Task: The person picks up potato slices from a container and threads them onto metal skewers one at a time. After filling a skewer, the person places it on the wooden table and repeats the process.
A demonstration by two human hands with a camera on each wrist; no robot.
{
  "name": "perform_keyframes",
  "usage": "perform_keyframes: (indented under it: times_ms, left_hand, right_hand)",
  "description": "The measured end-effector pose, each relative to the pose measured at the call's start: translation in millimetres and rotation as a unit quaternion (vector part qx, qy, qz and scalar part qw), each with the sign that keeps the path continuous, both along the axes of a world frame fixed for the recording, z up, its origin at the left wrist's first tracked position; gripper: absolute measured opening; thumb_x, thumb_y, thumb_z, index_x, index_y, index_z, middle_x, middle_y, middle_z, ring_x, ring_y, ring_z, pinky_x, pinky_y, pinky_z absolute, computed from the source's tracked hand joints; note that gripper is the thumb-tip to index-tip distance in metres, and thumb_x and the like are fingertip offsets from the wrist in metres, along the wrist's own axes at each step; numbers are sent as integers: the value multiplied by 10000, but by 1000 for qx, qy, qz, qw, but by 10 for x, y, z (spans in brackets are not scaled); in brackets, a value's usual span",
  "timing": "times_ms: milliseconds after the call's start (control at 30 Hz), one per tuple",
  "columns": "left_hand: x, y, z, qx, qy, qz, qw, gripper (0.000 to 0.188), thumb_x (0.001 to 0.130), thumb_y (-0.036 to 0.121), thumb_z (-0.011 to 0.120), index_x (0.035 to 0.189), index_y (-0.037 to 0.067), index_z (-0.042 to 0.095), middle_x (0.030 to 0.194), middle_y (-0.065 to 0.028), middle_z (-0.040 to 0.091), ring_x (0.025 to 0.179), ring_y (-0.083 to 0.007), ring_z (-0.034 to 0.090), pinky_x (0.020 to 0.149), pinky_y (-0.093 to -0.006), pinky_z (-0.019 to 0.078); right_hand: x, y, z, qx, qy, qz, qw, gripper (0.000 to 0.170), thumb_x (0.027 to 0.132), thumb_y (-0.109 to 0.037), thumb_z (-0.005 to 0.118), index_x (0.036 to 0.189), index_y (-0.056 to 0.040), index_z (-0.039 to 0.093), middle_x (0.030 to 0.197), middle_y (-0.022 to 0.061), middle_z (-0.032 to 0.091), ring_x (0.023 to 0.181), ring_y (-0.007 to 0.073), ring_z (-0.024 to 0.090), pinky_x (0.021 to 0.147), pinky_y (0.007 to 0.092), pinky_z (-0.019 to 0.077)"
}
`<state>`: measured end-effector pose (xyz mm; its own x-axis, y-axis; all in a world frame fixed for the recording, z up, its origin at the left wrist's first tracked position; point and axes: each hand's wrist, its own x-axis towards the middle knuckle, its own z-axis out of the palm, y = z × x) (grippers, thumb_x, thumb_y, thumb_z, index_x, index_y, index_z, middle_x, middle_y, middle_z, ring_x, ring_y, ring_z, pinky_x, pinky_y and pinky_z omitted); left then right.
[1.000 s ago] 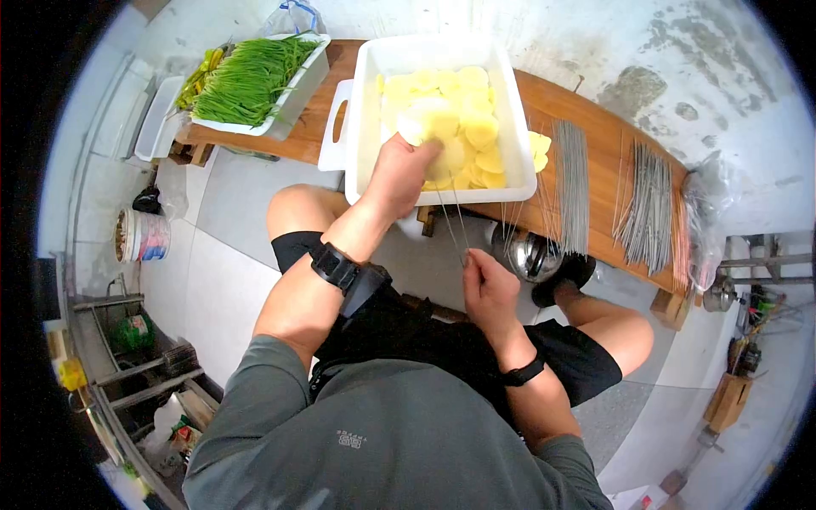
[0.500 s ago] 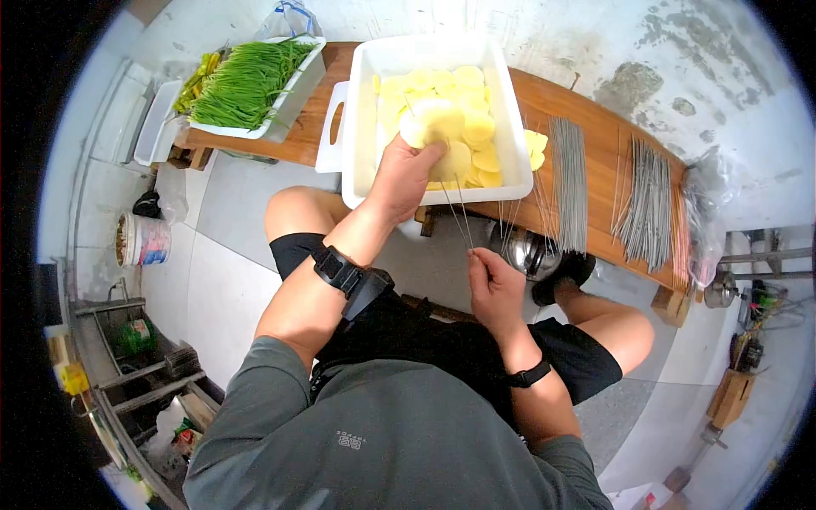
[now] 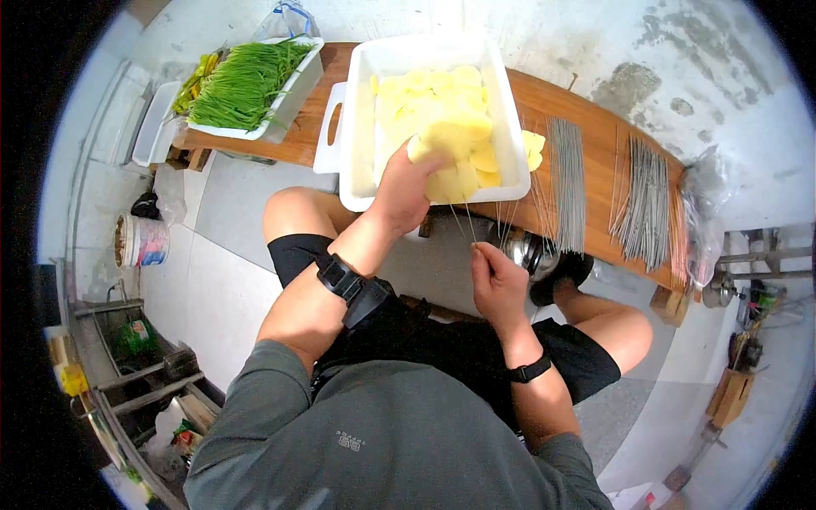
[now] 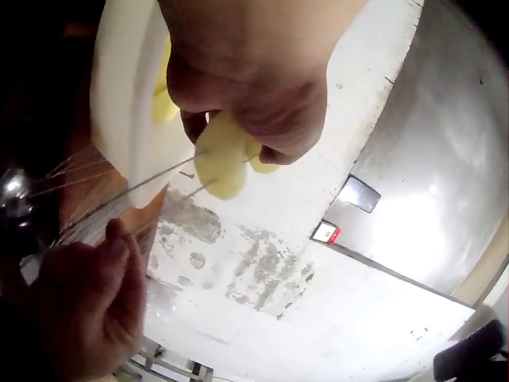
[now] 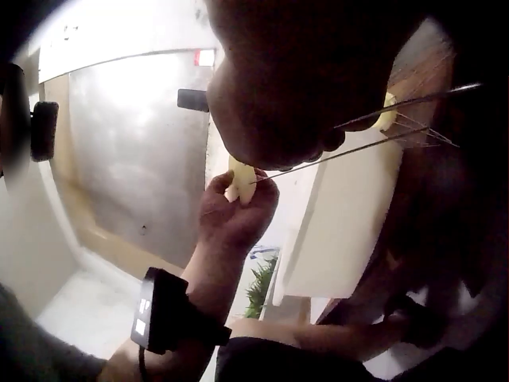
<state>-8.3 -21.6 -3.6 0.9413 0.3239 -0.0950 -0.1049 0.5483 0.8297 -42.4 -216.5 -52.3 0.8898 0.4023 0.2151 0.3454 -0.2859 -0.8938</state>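
Observation:
Pale yellow round slices, which look like potato [image 3: 453, 183], are pinched between the thumb and fingers of my left hand [image 3: 404, 191], over the near part of the white tub. Two thin metal skewers [image 3: 470, 223] run from these slices down to my right hand [image 3: 501, 285], whose thumb and curled fingers grip their near ends. In the left wrist view, the skewers pass into a slice [image 4: 223, 163] held under the left hand [image 4: 262, 87]. The right wrist view shows the left hand [image 5: 238, 215] pinching a slice edge-on. More slices [image 3: 425, 93] lie in the tub.
The white tub [image 3: 518, 127] stands on a wooden bench [image 3: 599, 187]. Right of it lie a few slices [image 3: 533, 149] and two bundles of skewers [image 3: 568, 183]. A tray of long green vegetables [image 3: 246, 85] stands left. A metal pot [image 3: 520, 251] sits below the bench.
My left hand has come slightly nearer with the slices, and a shorter length of skewer shows between the hands. My right hand has shifted slightly right and keeps its grip.

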Motion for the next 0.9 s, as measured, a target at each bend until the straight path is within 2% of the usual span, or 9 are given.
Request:
perform_keyframes:
  times_ms: [67, 100, 167, 367, 467, 700, 767, 900]
  left_hand:
    - [26, 22, 140, -132, 20, -14, 991, 295, 974, 144, 474, 1219, -13, 521, 1142, -108, 617, 1036, -211, 611, 876, -340, 515]
    - [44, 29, 118, -131, 20, -12, 991, 295, 974, 144, 474, 1219, -13, 521, 1142, -108, 617, 1036, -211, 611, 876, -340, 515]
    - [99, 36, 55, -58, 51, 20, 997, 329, 992, 202, 436, 1203, -36, 519, 1132, -126, 621, 1006, -226, 625, 863, -355, 525]
    - [115, 26, 83, -89, 34, 19, 995, 324, 981, 197, 449, 1180, -47, 527, 1116, -135, 627, 975, -231, 639, 848, -361, 535]
    - [92, 43, 114, -66, 58, 8, 996, 324, 978, 193, 450, 1182, -47, 523, 1124, -136, 625, 982, -232, 638, 846, -364, 537]
    - [51, 23, 100, -69, 39, 13, 997, 324, 978, 198, 454, 1180, -46, 523, 1106, -131, 625, 956, -224, 641, 822, -349, 544]
    - [8, -10, 82, -41, 89, 7, 995, 319, 977, 202, 470, 1164, -49, 532, 1074, -116, 630, 926, -201, 640, 800, -332, 543]
    - [-3, -118, -4, -51, 82, 10, 995, 316, 972, 209, 494, 1145, -51, 543, 1044, -101, 636, 903, -176, 637, 785, -323, 540]
  right_hand:
    - [-7, -10, -6, -9, -22, 4, 1000, 142, 874, -81, 625, 997, -16, 653, 776, 183, 646, 656, 291, 658, 601, 318, 507]
    - [-6, -6, 11, -13, -30, 9, 999, 145, 867, -75, 629, 1000, -21, 652, 769, 187, 638, 655, 303, 652, 596, 328, 507]
    - [6, -5, 11, -17, -40, 14, 999, 150, 860, -68, 633, 1004, -27, 652, 762, 190, 630, 653, 314, 647, 590, 339, 507]
    - [-1, -27, -6, -25, -86, 24, 996, 175, 838, -40, 642, 1013, -37, 644, 732, 185, 610, 642, 315, 639, 572, 346, 498]
    - [-25, -6, 25, -7, -76, 18, 997, 163, 841, -40, 639, 1005, -34, 645, 742, 190, 614, 647, 315, 640, 575, 343, 499]
    - [-25, 43, 149, -18, -24, 14, 999, 132, 876, -67, 624, 993, -11, 646, 757, 188, 631, 670, 318, 654, 593, 327, 502]
    - [-7, 79, 178, -11, -12, 14, 1000, 130, 882, -73, 622, 992, -7, 648, 760, 191, 634, 674, 319, 657, 597, 322, 502]
    - [40, 112, 139, 32, 44, -6, 998, 146, 902, -103, 617, 991, 8, 652, 722, 165, 635, 625, 212, 637, 593, 290, 489]
